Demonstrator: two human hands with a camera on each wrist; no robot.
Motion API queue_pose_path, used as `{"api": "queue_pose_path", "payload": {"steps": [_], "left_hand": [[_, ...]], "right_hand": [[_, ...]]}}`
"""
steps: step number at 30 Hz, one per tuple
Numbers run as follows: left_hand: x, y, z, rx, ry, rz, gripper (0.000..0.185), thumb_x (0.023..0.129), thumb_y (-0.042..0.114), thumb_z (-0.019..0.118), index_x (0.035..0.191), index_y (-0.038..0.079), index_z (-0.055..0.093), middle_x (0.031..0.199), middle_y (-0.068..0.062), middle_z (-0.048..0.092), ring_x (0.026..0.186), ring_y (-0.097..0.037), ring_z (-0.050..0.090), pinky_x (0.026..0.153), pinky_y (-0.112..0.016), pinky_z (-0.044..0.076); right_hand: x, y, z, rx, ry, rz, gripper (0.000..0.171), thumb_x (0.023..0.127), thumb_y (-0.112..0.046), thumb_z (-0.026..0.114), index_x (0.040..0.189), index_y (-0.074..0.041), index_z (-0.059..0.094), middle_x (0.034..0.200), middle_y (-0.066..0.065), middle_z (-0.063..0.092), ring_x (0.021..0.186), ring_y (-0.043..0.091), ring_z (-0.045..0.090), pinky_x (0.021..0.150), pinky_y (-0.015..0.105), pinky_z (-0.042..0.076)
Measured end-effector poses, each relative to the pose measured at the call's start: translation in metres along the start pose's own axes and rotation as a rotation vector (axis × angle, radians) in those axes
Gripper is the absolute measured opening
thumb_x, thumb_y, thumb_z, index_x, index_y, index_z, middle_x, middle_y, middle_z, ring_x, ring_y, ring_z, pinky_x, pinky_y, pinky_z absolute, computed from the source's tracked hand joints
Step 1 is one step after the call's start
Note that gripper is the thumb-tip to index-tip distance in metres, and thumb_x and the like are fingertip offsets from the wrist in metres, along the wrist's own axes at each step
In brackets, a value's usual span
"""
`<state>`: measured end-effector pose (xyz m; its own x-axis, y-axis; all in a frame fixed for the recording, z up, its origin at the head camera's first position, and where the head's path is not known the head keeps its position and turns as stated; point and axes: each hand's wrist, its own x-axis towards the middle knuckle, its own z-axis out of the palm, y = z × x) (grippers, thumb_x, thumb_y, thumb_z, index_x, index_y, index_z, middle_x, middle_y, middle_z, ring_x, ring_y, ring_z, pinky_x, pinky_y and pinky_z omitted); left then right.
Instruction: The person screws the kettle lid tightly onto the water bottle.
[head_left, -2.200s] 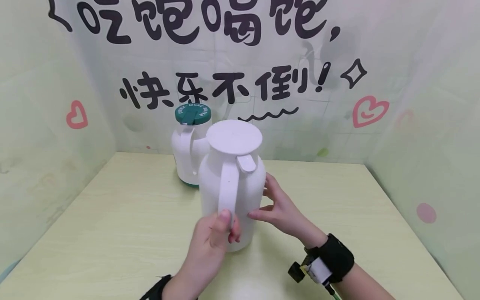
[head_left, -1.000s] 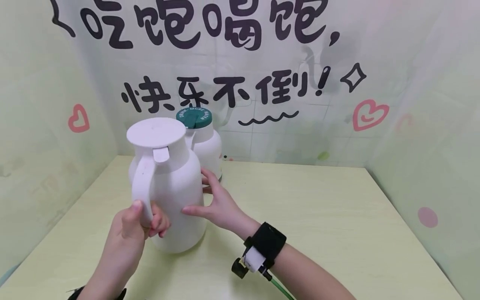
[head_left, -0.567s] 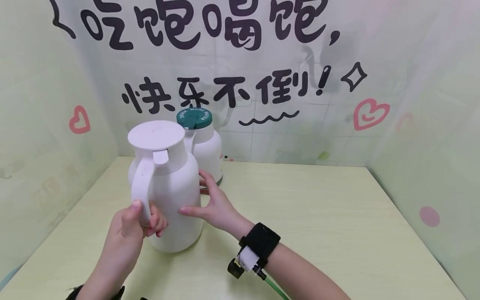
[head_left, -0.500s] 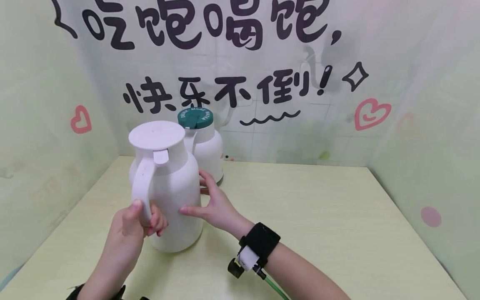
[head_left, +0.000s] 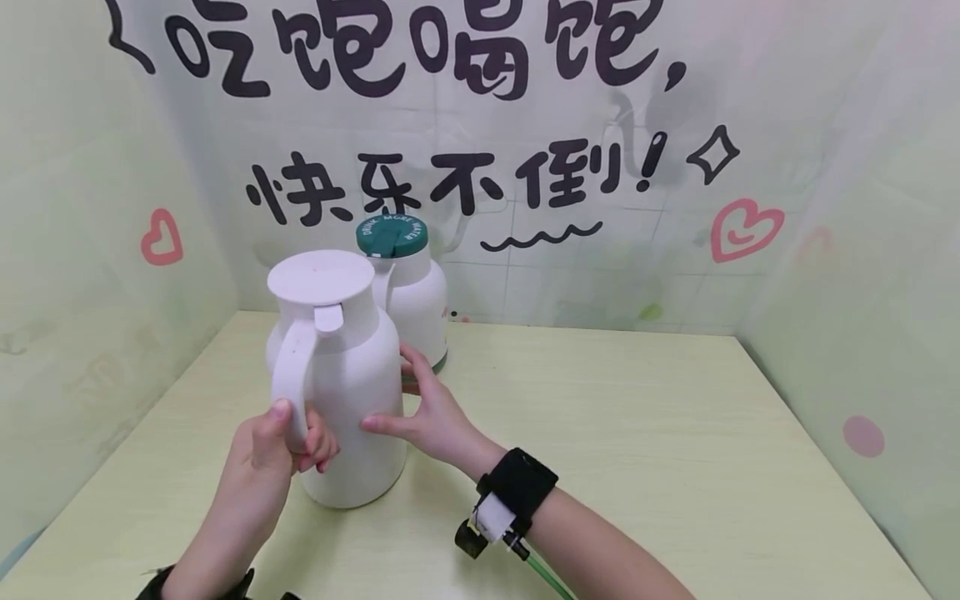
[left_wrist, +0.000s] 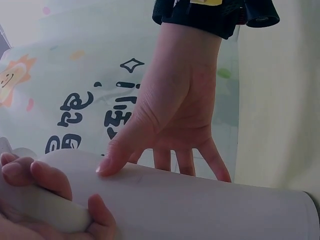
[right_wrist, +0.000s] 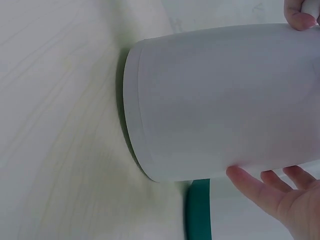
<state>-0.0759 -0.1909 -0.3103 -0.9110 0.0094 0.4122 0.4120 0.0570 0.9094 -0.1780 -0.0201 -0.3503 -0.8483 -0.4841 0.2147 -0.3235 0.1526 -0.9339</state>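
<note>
A white thermos jug (head_left: 352,392) with a flat round lid stands upright, left of middle in the head view. Its base is at the tabletop. My left hand (head_left: 277,454) grips the jug's handle (head_left: 292,367), thumb on top and fingers wrapped round it. My right hand (head_left: 438,421) touches the jug's right side with spread, fairly straight fingers. The thumb lies on the near face, and the other fingertips reach toward the far side; the palm stays off the wall, as the left wrist view shows (left_wrist: 175,110).
Close behind the jug stands a second white thermos jug (head_left: 420,304) with a dark green lid (head_left: 392,239), partly hidden. The pale wooden table (head_left: 637,450) extends to the right. A printed cloth backdrop (head_left: 562,275) encloses the back and sides.
Both hands have carried the white jug leftward from the middle. In the last half second it has shifted slightly down and right, its lid tipping a little; both hands keep their places on it.
</note>
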Motion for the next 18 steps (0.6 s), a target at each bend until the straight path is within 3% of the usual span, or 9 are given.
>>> {"api": "queue_pose_path", "payload": {"steps": [18], "left_hand": [[0.001,-0.011,-0.008,-0.076,0.012,0.049,0.052,0.105,0.027,0.02,0.065,0.003,0.044,0.054,-0.007,0.039,0.054,-0.022,0.044,0.055,-0.034,0.036]], "right_hand": [[0.004,0.002,0.006,-0.028,0.003,-0.01,0.088,0.08,-0.025,0.08,0.148,-0.027,0.024,0.136,0.002,0.046,0.118,0.018,0.049,0.094,0.043,0.042]]}}
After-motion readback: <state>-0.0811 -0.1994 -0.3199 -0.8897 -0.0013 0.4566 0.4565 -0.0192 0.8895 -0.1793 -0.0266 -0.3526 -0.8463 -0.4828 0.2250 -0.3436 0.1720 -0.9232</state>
